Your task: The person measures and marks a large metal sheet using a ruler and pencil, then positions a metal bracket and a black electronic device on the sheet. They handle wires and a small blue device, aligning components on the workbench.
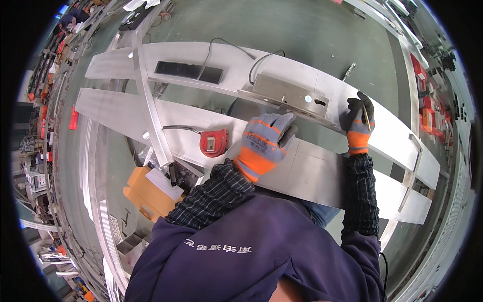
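Silvery slotted bracket (pixel 292 94), right grip (pixel 358 123) around slim yellowish stick (pixel 367 119), left grip (pixel 265 143) unclear

Dark plaid sleeves (pixel 214 195), red tape measure (pixel 214 143)

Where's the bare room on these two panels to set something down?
Bare: the near panel between the left hand and the right sleeve, and its end left of the diagonal bar. Crowded: the far panel around the metal bracket and black strips.
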### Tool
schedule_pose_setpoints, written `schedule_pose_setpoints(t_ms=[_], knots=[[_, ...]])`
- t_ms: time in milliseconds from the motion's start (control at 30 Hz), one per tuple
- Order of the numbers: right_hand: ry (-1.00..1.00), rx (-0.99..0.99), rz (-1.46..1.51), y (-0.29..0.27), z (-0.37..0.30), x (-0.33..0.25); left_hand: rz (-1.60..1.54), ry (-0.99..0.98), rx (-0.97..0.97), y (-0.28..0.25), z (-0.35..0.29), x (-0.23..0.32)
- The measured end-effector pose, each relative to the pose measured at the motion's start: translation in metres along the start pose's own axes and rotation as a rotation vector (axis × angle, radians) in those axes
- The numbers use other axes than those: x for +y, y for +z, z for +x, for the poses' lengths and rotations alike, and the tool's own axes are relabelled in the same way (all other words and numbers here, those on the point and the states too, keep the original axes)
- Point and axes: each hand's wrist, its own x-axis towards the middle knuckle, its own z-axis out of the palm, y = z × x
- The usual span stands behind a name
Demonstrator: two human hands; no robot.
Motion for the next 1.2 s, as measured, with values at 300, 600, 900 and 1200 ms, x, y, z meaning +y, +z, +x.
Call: schedule_pose_setpoints(t_ms=[300,600,900,1200], knots=[[-0.074,0.019,-0.023,0.001,-0.004,0.004,0.026,-0.010,-0.144,-0.011,-0.027,-0.008],[-0.096,-0.017,-0.115,0.002,0.000,0.002,0.036,0.009,-0.122,-0.007,-0.027,-0.008],[-0.103,-0.036,-0.023,0.009,-0.004,-0.001,0.053,0.026,-0.152,-0.005,-0.027,-0.012],[-0.106,-0.011,-0.103,0.002,-0.002,0.007,0.054,0.026,-0.163,-0.008,-0.025,-0.008]])
